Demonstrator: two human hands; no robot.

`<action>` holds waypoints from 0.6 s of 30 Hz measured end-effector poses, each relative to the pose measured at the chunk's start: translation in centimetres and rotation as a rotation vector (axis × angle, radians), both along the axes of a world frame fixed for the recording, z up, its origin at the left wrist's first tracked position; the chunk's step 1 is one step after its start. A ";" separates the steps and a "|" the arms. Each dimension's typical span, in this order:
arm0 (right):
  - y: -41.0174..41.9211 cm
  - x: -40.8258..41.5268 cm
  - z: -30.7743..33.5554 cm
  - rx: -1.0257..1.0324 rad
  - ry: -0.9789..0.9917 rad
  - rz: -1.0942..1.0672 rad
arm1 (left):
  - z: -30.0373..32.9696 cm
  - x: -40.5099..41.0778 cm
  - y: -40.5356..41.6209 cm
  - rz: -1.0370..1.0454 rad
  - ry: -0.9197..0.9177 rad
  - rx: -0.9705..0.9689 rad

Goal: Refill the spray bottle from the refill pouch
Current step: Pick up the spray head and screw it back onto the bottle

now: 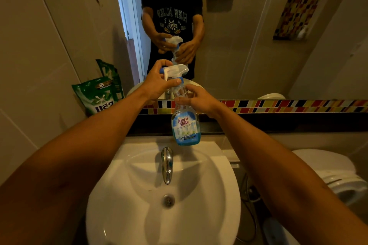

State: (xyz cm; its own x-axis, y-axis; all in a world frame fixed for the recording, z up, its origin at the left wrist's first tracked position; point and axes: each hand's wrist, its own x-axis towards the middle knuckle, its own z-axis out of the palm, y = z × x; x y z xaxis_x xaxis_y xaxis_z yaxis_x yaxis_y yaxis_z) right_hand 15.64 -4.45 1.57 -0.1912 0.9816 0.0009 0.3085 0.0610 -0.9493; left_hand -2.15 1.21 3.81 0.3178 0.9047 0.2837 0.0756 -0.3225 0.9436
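A clear spray bottle (186,125) with a blue "King's Stella" label hangs upright in the air above the back of the sink. My right hand (196,97) grips its upper body just below the neck. My left hand (158,83) is closed around the white and blue trigger sprayer head (175,70) on top of the bottle. A little blue liquid shows at the bottle's bottom. A green pouch (97,95) leans against the left wall on the counter, apart from both hands.
The white sink (127,195) with a chrome tap (166,165) lies below the bottle. A mirror behind it reflects the person. A toilet (338,175) stands at the right. A coloured tile strip (278,105) runs along the back ledge.
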 end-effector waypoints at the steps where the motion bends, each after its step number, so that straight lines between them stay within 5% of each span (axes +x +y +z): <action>1: 0.1 0.1 0.0 -0.004 0.002 0.001 | 0.0 -0.1 0.2 -0.014 0.000 -0.016; 18: -0.1 -0.2 0.0 -0.015 -0.006 0.020 | -0.3 -0.4 -0.2 0.013 -0.034 -0.047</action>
State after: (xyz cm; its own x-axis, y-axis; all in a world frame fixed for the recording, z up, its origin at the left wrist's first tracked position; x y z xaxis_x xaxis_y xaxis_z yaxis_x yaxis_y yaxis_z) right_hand 15.43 -4.52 1.52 -0.2108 0.9774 -0.0154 0.3128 0.0525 -0.9484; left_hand -2.52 1.01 3.55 0.2972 0.9213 0.2507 0.0474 -0.2765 0.9598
